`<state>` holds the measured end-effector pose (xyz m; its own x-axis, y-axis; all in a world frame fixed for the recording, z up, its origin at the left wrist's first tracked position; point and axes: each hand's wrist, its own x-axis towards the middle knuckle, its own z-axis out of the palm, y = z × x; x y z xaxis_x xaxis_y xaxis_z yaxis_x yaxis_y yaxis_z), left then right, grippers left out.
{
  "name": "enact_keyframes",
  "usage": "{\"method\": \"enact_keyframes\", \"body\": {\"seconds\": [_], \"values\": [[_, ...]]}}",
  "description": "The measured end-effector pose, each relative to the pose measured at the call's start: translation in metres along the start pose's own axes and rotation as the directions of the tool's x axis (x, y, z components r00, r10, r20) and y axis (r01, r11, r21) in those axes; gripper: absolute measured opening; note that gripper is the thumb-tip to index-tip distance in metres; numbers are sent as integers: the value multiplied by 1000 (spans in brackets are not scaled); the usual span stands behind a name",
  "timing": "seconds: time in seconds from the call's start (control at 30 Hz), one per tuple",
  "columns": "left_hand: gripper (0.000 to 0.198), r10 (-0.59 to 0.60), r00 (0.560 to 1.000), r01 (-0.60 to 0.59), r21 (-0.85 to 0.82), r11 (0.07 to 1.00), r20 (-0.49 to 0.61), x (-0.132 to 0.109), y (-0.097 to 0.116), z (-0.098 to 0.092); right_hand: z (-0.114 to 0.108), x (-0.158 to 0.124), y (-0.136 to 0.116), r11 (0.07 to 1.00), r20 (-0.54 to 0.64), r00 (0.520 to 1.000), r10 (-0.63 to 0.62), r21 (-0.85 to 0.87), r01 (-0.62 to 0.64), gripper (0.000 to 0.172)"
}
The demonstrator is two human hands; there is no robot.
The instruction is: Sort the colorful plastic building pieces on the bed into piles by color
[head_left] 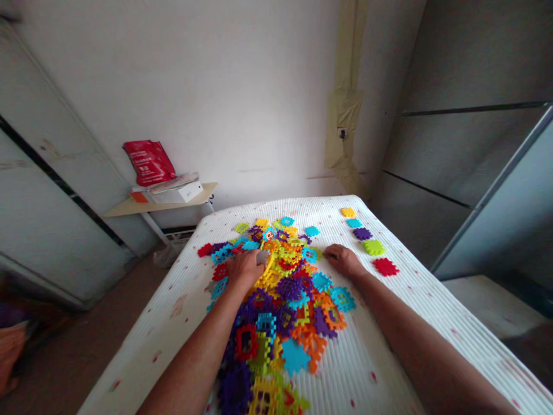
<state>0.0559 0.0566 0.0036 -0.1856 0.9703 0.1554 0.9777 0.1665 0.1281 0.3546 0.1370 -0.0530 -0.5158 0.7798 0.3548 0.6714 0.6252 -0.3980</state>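
A heap of plastic interlocking tiles with toothed edges [291,288] runs down the middle of the white bed cover, in purple, blue, orange, yellow, green and red. At the heap's left side, my left hand [244,270] is closed, with a small grey piece [262,257] at its thumb and fingers. Just right of the heap, my right hand [344,260] rests low with curled fingers. A green tile [319,252] lies by its fingertips; whatever is inside the fingers is hidden. Farther right, single tiles form a row: yellow [348,212], blue, purple, green and red [386,267].
The ribbed white cover [173,323] has small red marks. At the back left, a small table [125,207] bears a red bag [149,162] and a white box [184,192]. A wall socket [342,133] is at the back, and grey panels [470,132] stand on the right.
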Motion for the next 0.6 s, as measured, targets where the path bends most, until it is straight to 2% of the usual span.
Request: {"method": "enact_keyframes", "body": {"seconds": [0.13,0.27,0.6], "values": [[38,-79,997,79,-23,997,-7,7,-7,2,2,0,3,1000,-8,1000,-25,4,25,24],[42,-102,993,97,-78,992,-58,12,-8,5,5,0,7,999,-36,999,-35,9,36,24],[35,-68,977,23,-222,975,-200,15,-9,1,8,0,11,999,-36,998,-41,14,42,23]]}}
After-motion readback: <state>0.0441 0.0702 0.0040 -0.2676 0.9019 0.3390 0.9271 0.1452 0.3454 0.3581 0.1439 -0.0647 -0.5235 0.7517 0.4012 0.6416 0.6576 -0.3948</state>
